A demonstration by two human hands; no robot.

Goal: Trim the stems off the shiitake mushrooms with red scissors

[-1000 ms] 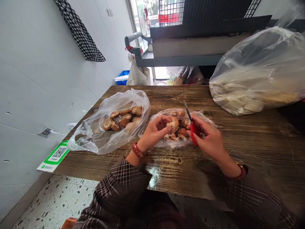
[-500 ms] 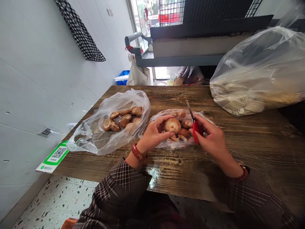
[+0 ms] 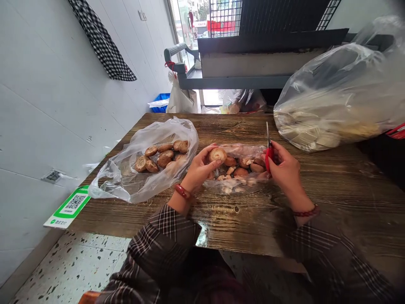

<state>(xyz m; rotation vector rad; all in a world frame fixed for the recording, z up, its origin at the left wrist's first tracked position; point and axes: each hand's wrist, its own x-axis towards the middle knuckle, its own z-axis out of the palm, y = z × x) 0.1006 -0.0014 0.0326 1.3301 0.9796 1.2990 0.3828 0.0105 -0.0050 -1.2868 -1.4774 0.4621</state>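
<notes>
Shiitake mushroom [image 3: 217, 154] was pinched in the left hand [image 3: 200, 166], kinda midway between the wooden table [image 3: 332, 181] edges, near and far; red-handled scissors [image 3: 269, 159] were gripped in the right hand [image 3: 285, 168], blades pointed far-edge-ward.

White panelled wall [image 3: 38, 109] is seen on L, w/ b&w checked cloth [image 3: 106, 48] hung by it & socket [image 3: 53, 176] fitted. Pale floor [image 3: 91, 245] is flecked w/ dk spots. Dk-brown wood worktop [image 3: 332, 185] is backed by grey-framed unit [image 3: 234, 82]. Daylight is let in thru glazed opening [image 3: 185, 25] at back; glare is reflected nr worktop's front edge.
</notes>
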